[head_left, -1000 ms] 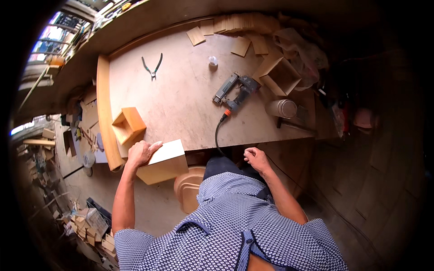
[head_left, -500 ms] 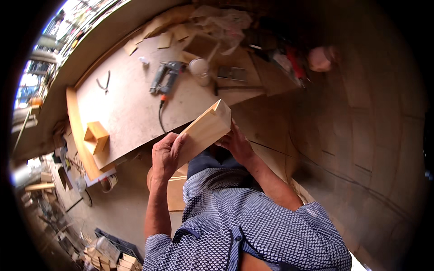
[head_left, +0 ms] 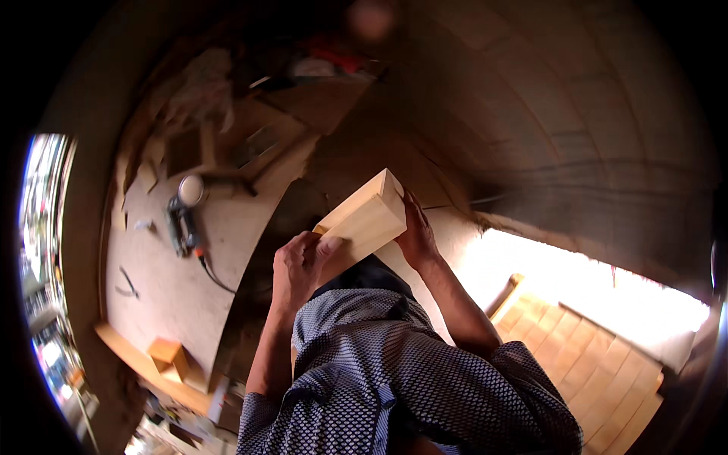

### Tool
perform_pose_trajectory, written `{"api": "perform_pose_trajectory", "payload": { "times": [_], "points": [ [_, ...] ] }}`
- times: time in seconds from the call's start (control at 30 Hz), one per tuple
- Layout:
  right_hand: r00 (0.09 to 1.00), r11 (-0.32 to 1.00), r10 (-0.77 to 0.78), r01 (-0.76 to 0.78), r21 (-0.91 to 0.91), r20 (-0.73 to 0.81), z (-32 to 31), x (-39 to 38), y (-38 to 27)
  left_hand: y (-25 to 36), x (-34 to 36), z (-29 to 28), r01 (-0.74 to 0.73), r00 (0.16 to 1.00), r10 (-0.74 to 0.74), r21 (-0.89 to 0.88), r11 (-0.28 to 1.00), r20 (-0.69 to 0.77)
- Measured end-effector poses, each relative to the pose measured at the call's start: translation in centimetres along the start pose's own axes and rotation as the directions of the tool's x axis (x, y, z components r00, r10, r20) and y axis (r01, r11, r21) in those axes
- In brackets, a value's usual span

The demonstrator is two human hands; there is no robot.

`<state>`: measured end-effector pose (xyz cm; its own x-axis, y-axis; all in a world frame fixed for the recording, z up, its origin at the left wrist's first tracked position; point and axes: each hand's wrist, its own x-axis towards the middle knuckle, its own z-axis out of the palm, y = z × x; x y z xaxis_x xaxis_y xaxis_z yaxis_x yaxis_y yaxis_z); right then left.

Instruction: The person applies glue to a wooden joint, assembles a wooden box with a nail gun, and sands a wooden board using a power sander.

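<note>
the shirt point(head_left: 455, 356) is dark blue and white, its cloth covered with a close pattern of small pale diamonds and rumpled into soft folds. a narrow bluish strip point(head_left: 385, 398) shows at the front. the sleeves point(head_left: 540, 383) are short, leaving the forearms point(head_left: 274, 349) bare. the trousers point(head_left: 369, 277) are plain and very dark.
</note>
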<state>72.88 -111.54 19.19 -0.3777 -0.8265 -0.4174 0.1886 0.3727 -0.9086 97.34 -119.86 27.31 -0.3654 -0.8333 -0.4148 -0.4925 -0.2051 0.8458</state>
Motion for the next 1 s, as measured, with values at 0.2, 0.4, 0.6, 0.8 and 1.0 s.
{"api": "perform_pose_trajectory", "payload": {
  "times": [0.2, 0.4, 0.6, 0.8, 1.0],
  "points": [
    [0.972, 0.964, -0.172, 0.132, -0.233, -0.160, -4.0, -2.4, 1.3, 3.8, 1.9, 2.7, -0.328, 0.923, 0.296, 0.096, 0.940, 0.247],
    [0.953, 0.649, -0.059, 0.263, 0.714, -0.298, -8.6, -6.6, 3.5, 9.0, 0.8, 9.9, -0.774, 0.632, 0.677, 0.326, 0.542, 0.377],
    [0.830, 0.754, -0.236, 0.485, 0.444, -0.506, -17.2, -13.9, 4.1, 12.2, -2.1, 20.7, -0.868, 0.497, 0.657, 0.328, 0.374, 0.567],
    [0.584, 0.883, -0.385, 0.459, -0.100, -0.715, -27.6, -20.8, 10.0, 14.8, -8.0, 35.5, -0.949, 0.315, 0.598, 0.258, 0.183, 0.737],
    [0.808, 0.184, 0.131, 0.549, 0.815, -0.574, -40.2, -30.5, 16.9, 17.1, -16.8, 51.6, -0.988, 0.155, 0.500, 0.141, 0.064, 0.852]
  ]
}}
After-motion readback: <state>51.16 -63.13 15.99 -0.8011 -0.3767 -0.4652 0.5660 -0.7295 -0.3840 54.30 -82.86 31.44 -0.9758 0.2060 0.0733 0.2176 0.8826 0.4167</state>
